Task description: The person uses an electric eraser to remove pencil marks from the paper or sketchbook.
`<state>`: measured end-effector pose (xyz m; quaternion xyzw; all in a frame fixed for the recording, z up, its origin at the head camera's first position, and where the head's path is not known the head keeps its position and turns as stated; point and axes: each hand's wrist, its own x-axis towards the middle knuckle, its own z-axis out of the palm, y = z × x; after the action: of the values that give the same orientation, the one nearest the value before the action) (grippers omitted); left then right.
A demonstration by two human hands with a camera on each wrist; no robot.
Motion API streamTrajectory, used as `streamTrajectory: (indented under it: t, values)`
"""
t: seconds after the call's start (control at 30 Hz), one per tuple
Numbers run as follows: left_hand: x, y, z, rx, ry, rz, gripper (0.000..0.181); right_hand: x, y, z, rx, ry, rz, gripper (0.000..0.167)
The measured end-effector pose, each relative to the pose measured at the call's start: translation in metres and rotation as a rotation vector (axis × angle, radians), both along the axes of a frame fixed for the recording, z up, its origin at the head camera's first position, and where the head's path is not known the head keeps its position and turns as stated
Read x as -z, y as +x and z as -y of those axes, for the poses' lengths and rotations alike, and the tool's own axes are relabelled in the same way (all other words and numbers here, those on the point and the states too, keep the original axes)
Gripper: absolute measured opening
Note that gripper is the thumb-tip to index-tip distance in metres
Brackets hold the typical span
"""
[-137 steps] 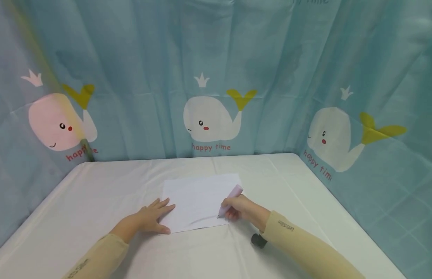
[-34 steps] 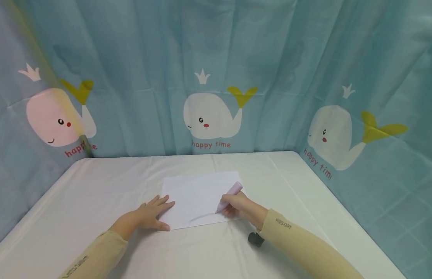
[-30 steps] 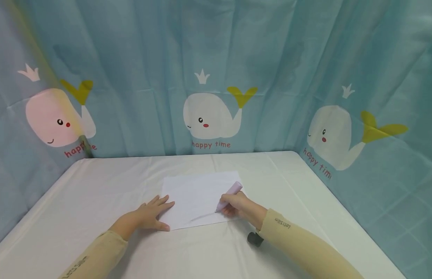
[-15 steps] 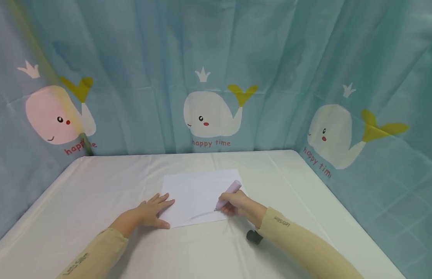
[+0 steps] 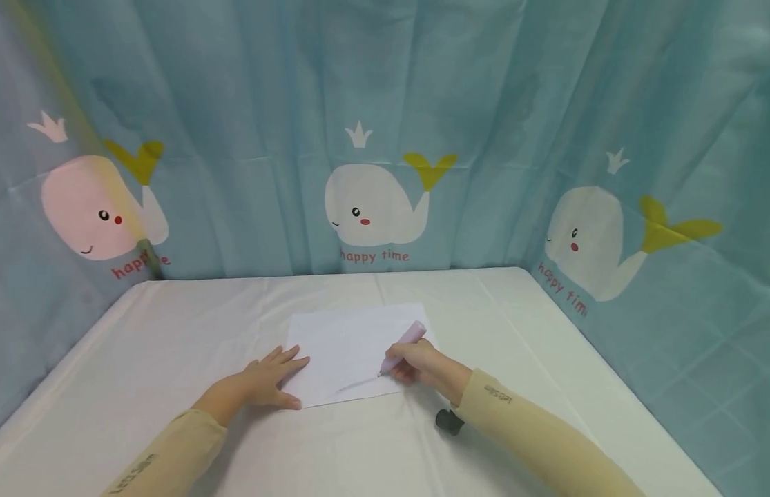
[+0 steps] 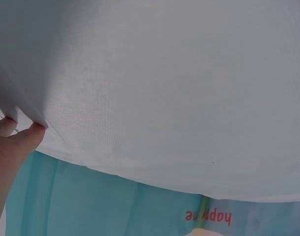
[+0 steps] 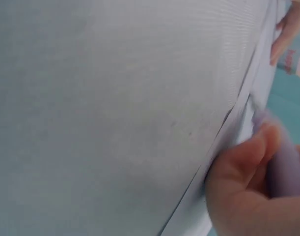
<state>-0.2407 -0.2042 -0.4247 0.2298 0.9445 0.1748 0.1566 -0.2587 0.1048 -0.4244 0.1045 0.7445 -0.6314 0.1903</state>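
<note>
A sheet of white paper (image 5: pixel 335 345) lies on the white-covered table. The person's right hand (image 5: pixel 416 362) pinches a thick lilac pen (image 5: pixel 412 333) over the sheet's right part. Its tip points down and left at the paper, with a thin dark streak to its left; I cannot tell whether that is a line or a shadow. The left hand (image 5: pixel 269 379) rests with spread fingers on the sheet's left edge. In the right wrist view the pen (image 7: pixel 285 167) is blurred between thumb and fingers. The left wrist view shows only part of the left hand (image 6: pixel 12 142).
The white tablecloth (image 5: pixel 192 331) extends around the paper. A small black object (image 5: pixel 449 421) sits under the right cuff. Blue curtains (image 5: pixel 254 207) printed with whales stand behind the table and along both sides.
The right hand and the pen have shifted slightly left and a little farther from the person. The left hand stays on the sheet's left edge. The head view has tilted slightly.
</note>
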Motion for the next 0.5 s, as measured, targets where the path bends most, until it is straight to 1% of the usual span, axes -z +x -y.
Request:
streamTrajectory:
  t: [0.37,0.5]
  values:
    - [0.0003,-0.0015,-0.0003,0.012,-0.007,0.0,0.089,-0.0007,0.0018,0.0011,0.002,0.017,-0.011,0.02]
    - [0.0002,-0.001,0.0006,0.008,-0.014,-0.006,0.088,-0.0021,0.0031,0.0031,-0.02,0.021,-0.013,0.018]
